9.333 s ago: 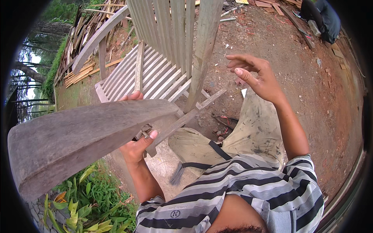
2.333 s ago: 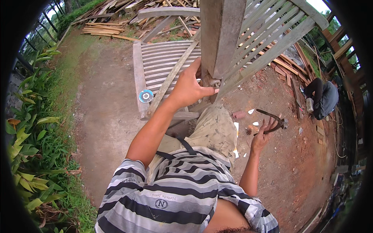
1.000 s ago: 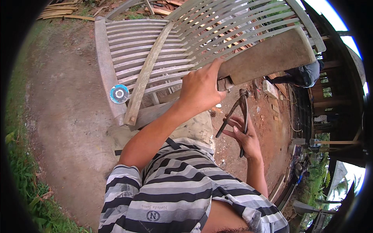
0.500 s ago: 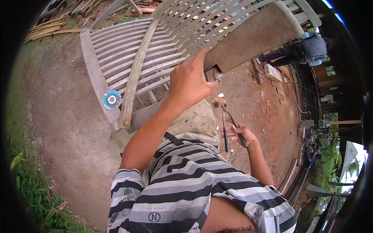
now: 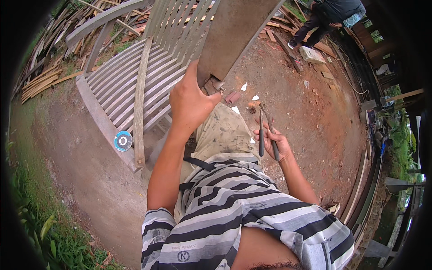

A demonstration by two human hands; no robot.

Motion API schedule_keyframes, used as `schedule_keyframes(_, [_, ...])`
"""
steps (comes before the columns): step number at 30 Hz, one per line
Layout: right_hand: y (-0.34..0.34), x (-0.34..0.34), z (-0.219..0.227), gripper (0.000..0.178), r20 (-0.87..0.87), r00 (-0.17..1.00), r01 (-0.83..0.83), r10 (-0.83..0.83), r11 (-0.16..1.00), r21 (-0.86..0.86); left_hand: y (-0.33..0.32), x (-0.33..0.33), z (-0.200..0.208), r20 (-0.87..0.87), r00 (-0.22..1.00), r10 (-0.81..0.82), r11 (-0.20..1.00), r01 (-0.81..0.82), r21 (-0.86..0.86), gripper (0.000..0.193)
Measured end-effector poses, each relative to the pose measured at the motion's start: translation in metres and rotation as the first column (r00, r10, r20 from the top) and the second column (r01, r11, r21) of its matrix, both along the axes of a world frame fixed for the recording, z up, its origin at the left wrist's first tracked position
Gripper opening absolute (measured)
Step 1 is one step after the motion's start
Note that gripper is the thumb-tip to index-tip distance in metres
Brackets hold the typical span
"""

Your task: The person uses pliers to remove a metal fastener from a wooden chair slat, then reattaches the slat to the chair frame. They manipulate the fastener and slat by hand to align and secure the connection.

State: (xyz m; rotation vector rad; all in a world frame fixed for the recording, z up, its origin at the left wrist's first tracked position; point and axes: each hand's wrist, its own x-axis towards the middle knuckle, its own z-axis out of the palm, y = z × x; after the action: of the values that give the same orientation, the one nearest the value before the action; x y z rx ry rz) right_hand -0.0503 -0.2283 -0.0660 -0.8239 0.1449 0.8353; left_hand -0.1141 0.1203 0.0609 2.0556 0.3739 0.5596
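My left hand (image 5: 191,101) is closed round the near end of a broad brown wooden board (image 5: 231,40). Its thumb lies by a notch with rough, splintered wood, and the other fingers are partly hidden behind the board. The board slopes away past the top edge; I cannot tell whether it is joined to the slatted bench. In my right hand (image 5: 275,143) is a pair of dark-handled pincers (image 5: 262,130), handles spread, jaws pointing away from me. The weathered grey slatted wooden bench (image 5: 121,85) lies to the left, a loose-looking wooden bar (image 5: 141,108) across its seat.
A blue-rimmed abrasive disc (image 5: 123,141) rests on the bench's front rail. White chips (image 5: 255,97) and reddish pieces (image 5: 232,97) lie on the dirt ground. Scrap wood (image 5: 42,83) is heaped far left. Another person (image 5: 330,18) stands far right, near a pale block (image 5: 312,55).
The view has turned, so the bench sits further left and the other person higher. The board now points more steeply upward. Both hands keep their holds.
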Motion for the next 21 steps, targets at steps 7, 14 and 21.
schedule_keyframes(7, [-0.015,0.017,-0.026,0.049,0.0,0.992,-0.114,0.124,0.913,-0.393,-0.001,0.002,-0.01,0.123,0.992,-0.016,1.0,0.014,0.014,0.077])
schedule_keyframes(14, [-0.029,0.007,-0.005,0.033,0.098,0.844,-0.181,0.528,0.451,-0.874,0.001,-0.001,-0.005,0.082,0.997,-0.007,0.999,0.003,0.043,0.075])
schedule_keyframes(21, [-0.081,0.018,-0.032,0.043,0.099,0.458,0.229,0.883,-0.009,-0.973,-0.001,0.0,-0.006,0.137,0.99,-0.026,1.0,0.025,0.008,0.073])
